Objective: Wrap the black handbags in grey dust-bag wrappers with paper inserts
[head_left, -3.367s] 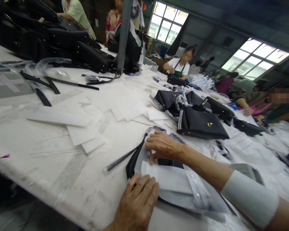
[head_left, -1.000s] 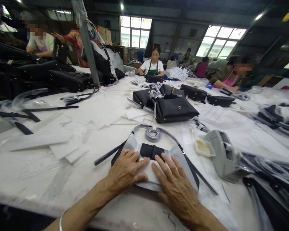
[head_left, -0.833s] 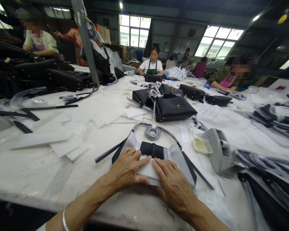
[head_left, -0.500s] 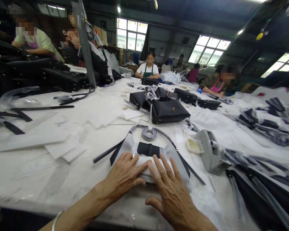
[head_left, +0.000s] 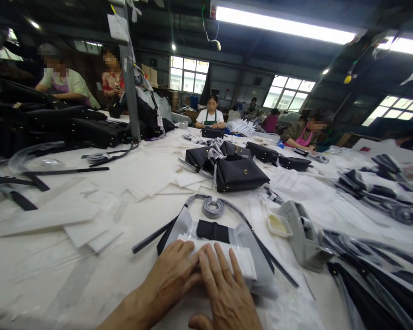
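Note:
A black handbag lies before me, its upper side covered by thin whitish wrapping. Across its near part is a folded white sheet. My left hand rests on the sheet's left portion with fingers extended. Beside it, my right hand lies flat on the sheet, fingers stretched forward and thumb out to the side. The fingertips of the two hands meet near the middle. Beyond them show a black strap piece on the bag and a coiled, wrapped strap.
A grey tape dispenser and a small white dish stand to the right. Several black handbags sit farther back. White paper sheets lie at left, near a metal post. Co-workers sit around the table.
Both hands have drawn nearer to me, the right one also leftward. More of the folded white sheet shows beneath them. The camera view has tilted up.

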Available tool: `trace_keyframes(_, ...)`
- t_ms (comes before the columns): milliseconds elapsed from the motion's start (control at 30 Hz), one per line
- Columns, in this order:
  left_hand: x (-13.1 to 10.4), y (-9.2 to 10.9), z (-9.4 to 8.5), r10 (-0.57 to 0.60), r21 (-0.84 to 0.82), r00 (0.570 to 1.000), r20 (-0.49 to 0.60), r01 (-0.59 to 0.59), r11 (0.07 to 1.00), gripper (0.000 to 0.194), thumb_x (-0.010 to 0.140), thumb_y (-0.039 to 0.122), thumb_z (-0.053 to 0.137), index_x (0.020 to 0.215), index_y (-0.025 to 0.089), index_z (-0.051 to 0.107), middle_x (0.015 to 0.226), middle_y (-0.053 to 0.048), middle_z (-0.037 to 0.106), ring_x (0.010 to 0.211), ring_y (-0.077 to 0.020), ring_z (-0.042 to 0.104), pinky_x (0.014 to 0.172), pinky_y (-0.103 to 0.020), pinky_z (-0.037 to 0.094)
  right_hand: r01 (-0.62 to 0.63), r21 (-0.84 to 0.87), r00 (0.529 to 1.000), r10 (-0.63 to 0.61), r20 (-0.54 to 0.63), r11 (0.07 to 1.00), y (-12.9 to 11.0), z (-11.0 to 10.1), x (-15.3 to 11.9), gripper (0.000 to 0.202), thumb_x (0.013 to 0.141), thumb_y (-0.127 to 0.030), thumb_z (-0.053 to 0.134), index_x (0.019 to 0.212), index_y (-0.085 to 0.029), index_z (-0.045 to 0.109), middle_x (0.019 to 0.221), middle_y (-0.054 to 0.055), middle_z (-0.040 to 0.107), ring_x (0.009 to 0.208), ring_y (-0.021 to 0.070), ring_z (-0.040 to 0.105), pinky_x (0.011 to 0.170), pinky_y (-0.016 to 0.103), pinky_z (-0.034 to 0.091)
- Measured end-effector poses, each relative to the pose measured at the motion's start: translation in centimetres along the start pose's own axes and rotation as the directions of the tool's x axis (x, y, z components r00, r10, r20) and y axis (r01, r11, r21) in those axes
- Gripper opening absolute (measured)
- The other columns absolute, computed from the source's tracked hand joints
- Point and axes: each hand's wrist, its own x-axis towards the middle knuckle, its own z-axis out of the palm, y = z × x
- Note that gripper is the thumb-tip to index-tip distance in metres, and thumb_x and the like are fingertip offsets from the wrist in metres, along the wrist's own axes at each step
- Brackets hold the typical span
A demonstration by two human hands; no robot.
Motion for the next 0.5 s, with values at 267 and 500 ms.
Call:
trace_keyframes(267, 3.3, -8.0, -1.3, -0.533, -0.453, 0.846, 0.003, 0.476, 0.754, 0.042, 0.087, 0.041, 0.054, 0.124, 0.022, 0.060, 0.131, -0.010, 0.061, 0.126, -0.0291, 0.054, 0.112, -0.044, 0.036, -0.012, -0.014, 1.000, 0.012, 0.012, 1.000, -0.9, 3.3, -0.4, 0.090, 0.085, -0.065, 0.059, 0.151, -0.007, 0.036, 0.155, 0.016, 0.041, 0.145, 0.0361, 0.030, 0.122, 0.053, 0.011)
trace_keyframes(500, 7.7, -11.5, -0.5, -0.559, -0.558, 0.741, 0.373, 0.660, 0.503, 0.062, 0.057, 0.061, 0.074, 0.097, 0.014, 0.066, 0.093, -0.013, 0.074, 0.103, -0.0401, 0.068, 0.093, -0.045, 0.052, -0.023, -0.081, 0.988, 0.011, -0.154, 0.996, -1.0, 4.5, 0.4, 0.080, 0.086, -0.061, 0.063, 0.142, -0.006, 0.046, 0.149, 0.017, 0.049, 0.144, 0.0369, 0.030, 0.123, 0.058, 0.011)
